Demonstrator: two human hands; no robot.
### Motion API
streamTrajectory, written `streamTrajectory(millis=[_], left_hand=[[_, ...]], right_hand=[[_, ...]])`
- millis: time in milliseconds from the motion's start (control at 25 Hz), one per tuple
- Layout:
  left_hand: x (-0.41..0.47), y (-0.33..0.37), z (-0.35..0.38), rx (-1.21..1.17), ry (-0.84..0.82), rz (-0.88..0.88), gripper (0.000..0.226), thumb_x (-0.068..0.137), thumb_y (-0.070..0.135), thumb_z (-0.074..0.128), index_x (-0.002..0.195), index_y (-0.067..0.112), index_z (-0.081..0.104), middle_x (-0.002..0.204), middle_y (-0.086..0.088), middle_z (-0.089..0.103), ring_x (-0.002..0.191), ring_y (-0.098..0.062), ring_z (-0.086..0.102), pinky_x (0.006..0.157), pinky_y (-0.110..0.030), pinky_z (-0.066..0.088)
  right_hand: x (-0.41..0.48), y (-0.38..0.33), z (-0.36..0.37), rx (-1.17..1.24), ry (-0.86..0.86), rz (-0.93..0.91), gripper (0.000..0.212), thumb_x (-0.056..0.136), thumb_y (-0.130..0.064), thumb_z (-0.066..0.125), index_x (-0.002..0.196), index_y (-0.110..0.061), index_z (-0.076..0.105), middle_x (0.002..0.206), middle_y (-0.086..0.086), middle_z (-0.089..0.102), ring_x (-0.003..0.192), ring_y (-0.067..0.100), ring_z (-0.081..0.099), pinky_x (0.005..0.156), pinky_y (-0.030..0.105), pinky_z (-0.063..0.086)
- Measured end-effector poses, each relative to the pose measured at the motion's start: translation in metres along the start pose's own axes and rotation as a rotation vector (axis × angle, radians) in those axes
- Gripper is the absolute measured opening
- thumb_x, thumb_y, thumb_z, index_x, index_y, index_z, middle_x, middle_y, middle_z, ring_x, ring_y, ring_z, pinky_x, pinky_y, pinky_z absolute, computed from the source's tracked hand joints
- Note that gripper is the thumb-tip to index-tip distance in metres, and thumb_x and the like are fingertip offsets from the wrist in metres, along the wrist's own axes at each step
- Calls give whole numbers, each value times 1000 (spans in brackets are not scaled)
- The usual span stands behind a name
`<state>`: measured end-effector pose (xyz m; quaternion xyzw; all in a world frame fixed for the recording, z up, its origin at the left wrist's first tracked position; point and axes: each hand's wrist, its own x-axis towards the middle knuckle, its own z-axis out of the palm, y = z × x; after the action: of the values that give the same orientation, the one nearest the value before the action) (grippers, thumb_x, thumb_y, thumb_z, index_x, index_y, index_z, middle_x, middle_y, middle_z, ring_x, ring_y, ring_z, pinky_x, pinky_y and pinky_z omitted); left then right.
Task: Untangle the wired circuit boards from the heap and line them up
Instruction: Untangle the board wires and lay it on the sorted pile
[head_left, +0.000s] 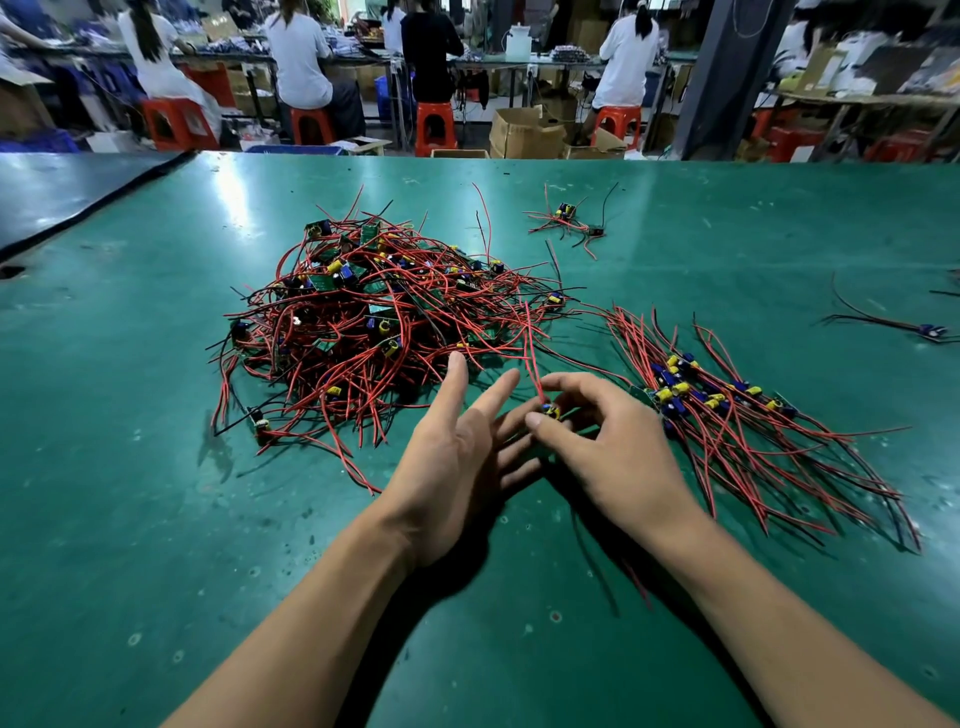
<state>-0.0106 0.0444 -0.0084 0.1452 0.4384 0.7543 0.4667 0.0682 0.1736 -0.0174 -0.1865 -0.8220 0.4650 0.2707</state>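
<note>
right hand (597, 452) pinches board (551, 411) | left hand (452, 457) fingers spread | heap (374, 322) beyond

My green tabletop (156, 519) runs wide ahead of me, scuffed, with overhead light glaring off its far left part. A dark strip (93, 208) crosses its far left corner. Past its far edge people (298, 57) sit with their backs to me on orange stools (435, 127) at a long bench (519, 61). Cardboard boxes (524, 132) stand on the floor; a dark pillar (727, 78) rises at the right.
</note>
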Motion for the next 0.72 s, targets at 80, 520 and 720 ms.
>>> streamTrajectory(millis=[80,520,720], left_hand=[[1,-1,0,30,32,-9,84,83,75,24,151,27,33,145,-5,51,127,-18,56,114,-41,35],[1,-1,3,48,203,39,60,97,57,34,141,18,46,139,-12,53,113,-30,65,96,-43,52],[3,2,0,1,221,63,59,97,55,38,143,19,43,143,-14,48,109,-32,67,93,-46,54]], right_hand=[[9,5,-13,-82,120,-12,28,85,-21,77,113,-22,71,97,-5,70,81,5,63,78,15,48],[13,11,-30,-566,-39,-232,21,93,-31,66,107,-16,74,107,-1,69,108,21,58,98,32,42],[10,8,-30,-815,-78,-121,42,98,-51,49,83,-19,73,84,0,66,85,27,61,73,36,40]])
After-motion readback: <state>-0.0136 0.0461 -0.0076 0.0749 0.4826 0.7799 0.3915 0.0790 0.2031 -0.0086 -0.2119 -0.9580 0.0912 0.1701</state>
